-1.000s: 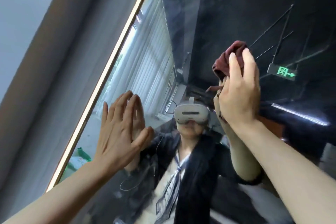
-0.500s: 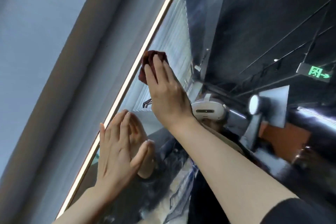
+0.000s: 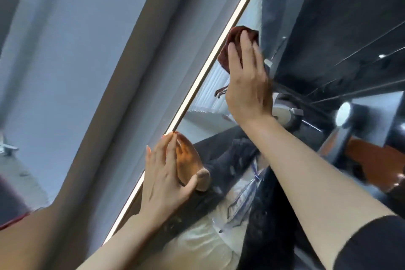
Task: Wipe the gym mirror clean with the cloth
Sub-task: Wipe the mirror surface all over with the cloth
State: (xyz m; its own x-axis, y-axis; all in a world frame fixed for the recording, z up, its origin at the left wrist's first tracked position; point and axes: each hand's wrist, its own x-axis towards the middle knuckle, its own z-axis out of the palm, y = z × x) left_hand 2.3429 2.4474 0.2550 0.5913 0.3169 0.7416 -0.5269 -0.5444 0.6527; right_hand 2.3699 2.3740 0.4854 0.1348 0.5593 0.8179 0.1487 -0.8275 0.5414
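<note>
Because the glass must be scrubbed up to its edge, the cloth (image 3: pixel 230 50) is pressed by the right hand (image 3: pixel 247 85) against the mirror (image 3: pixel 328 28), fingers lying over it, just beside the lit frame (image 3: pixel 203 72) at 12 o'clock. The left hand (image 3: pixel 164 173) is laid flat, fingers straight and holding nothing, at 6 o'clock, probably for bracing. Nothing is seen barring the cloth except the frame.
</note>
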